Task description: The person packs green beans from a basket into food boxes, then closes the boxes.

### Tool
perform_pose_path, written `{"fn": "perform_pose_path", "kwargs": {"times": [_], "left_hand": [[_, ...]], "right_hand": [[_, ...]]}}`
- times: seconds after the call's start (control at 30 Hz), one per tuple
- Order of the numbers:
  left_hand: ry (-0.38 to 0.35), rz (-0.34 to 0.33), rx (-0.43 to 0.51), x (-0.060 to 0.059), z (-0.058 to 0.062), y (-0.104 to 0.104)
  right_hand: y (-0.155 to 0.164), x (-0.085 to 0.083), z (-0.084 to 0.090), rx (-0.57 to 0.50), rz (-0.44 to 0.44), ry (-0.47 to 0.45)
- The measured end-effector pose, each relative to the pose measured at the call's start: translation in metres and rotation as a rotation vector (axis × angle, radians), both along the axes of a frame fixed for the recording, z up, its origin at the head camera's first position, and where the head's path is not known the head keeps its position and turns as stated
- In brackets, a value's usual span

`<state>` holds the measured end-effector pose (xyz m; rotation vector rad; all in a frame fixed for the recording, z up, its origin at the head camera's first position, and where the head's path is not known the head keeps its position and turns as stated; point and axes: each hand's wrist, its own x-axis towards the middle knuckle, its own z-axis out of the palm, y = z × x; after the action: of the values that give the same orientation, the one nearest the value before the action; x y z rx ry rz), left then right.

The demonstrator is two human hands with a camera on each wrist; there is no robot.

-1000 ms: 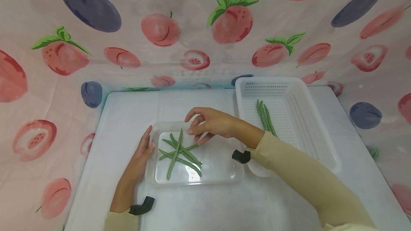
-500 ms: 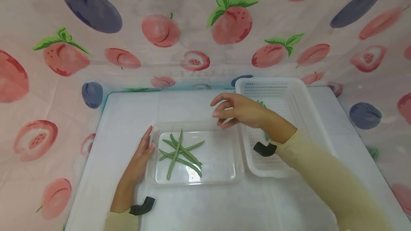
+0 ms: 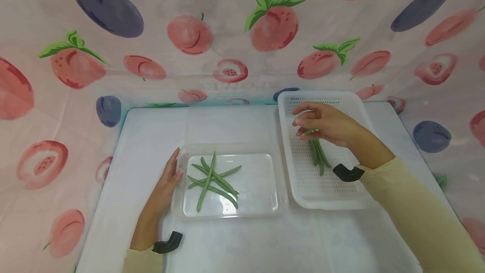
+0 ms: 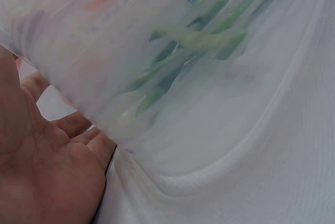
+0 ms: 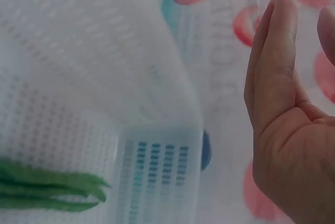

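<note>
Looking down from the head view: left hand (image 3: 166, 184) is lying flat with straight fingers against the left wall of the clear tray (image 3: 265, 212), apparently steadying it; loose green beans (image 3: 212, 180) are lying crossed inside. Right of the tray, the right hand (image 3: 326, 123) is hovering, fingers loosely curled and holding nothing, over a bean bundle (image 3: 319, 157) in the white basket (image 3: 322, 199).

Left wrist view: palm is pressing the tray wall (image 4: 78, 77), beans blurred behind it.

Right wrist view: fingers (image 5: 272, 56) are relaxed above the basket's rim (image 5: 157, 135), the bundle (image 5: 47, 190) lying below.

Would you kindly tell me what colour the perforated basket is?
The perforated basket is white, clearest in the head view.
</note>
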<state>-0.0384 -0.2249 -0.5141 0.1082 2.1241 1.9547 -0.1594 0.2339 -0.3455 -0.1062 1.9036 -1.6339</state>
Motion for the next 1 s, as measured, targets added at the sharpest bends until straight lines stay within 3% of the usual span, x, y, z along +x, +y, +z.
{"fn": "perform_pose_path", "kwargs": {"times": [0.37, 0.57, 1.0], "left_hand": [[-0.002, -0.002, 0.008, 0.000, 0.000, -0.001], [-0.002, -0.007, 0.010, 0.000, 0.000, 0.000], [0.006, -0.007, 0.013, 0.001, -0.001, 0.000]], "right_hand": [[0.045, -0.012, -0.034, 0.017, -0.030, -0.034], [0.067, -0.020, -0.049, 0.041, -0.087, -0.083], [0.094, -0.026, -0.082, 0.145, -0.174, -0.150]]}}
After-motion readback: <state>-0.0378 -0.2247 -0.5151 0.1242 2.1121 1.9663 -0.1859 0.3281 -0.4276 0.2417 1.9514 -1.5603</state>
